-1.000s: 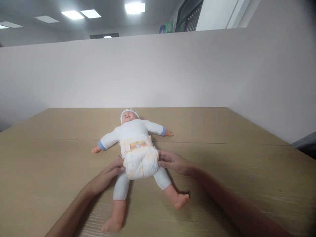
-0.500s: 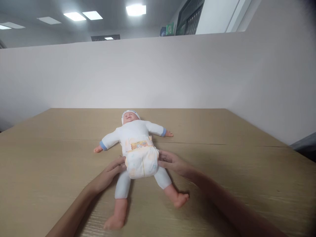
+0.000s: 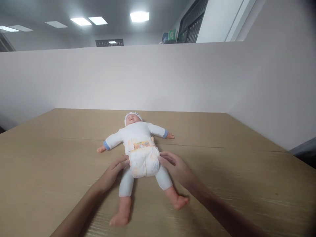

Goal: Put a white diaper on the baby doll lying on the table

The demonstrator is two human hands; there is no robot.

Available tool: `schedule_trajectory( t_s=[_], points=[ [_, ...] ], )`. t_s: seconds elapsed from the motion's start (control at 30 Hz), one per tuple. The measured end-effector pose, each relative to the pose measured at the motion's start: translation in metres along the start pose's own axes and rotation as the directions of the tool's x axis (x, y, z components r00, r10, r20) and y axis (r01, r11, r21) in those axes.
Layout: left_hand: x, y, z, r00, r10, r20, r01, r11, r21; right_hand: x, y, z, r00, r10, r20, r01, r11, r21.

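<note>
The diaper (image 3: 144, 163) is fitted around the hips of the doll (image 3: 137, 132), over its white suit; its back panel is hidden beneath the body, and the fingertips cover part of each side edge. The print on the waistband (image 3: 143, 145) is too small to read. The diaper's waist end points toward the doll's head and the far edge of the table (image 3: 74, 158); its crotch end points toward the wearer of the camera. The long axis follows the doll's, leaning slightly left at the far end. The diaper is white with pale printed patches, a yellowish centre line and an orange-yellow waistband. The left hand (image 3: 114, 171) touches the left side edge with its fingertips; the right hand (image 3: 177, 167) touches the opposite edge, thumb below the fingers. Whether either hand pinches material cannot be determined. The doll lies face up, arms and legs spread. Both forearms are cut off at the bottom. A pale partition (image 3: 148, 77) stands behind the table.
</note>
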State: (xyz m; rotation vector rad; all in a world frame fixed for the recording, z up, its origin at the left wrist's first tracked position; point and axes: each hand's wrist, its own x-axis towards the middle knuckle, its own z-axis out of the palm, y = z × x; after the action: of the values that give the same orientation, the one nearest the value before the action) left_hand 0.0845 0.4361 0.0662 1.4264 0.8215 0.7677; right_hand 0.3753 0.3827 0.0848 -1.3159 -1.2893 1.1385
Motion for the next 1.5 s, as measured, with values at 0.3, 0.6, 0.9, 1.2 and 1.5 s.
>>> schedule_trajectory(
  t_s=[0.3,0.6,0.9,1.2,1.5],
  points=[
    [0.001,0.007,0.011,1.000,-0.021,0.013,0.021,0.999,-0.038,0.006,-0.005,0.010,0.996,0.021,0.082,-0.026,0.998,0.059],
    [0.002,0.005,0.009,0.997,-0.030,-0.066,0.025,0.997,-0.079,0.013,0.015,0.006,0.999,-0.006,0.049,0.004,1.000,0.025],
    [-0.001,0.011,0.011,0.938,0.140,-0.316,-0.068,0.971,0.227,0.011,0.037,-0.002,0.997,-0.078,-0.024,0.077,0.996,-0.040],
    [0.003,0.000,0.003,0.940,0.192,-0.282,-0.126,0.963,0.236,0.010,0.032,-0.006,0.991,-0.132,-0.025,0.131,0.989,-0.066],
    [0.023,-0.001,-0.033,0.675,0.587,-0.448,-0.036,0.632,0.774,0.055,0.047,-0.042,0.726,-0.633,-0.269,0.297,0.641,-0.707]
  ],
)
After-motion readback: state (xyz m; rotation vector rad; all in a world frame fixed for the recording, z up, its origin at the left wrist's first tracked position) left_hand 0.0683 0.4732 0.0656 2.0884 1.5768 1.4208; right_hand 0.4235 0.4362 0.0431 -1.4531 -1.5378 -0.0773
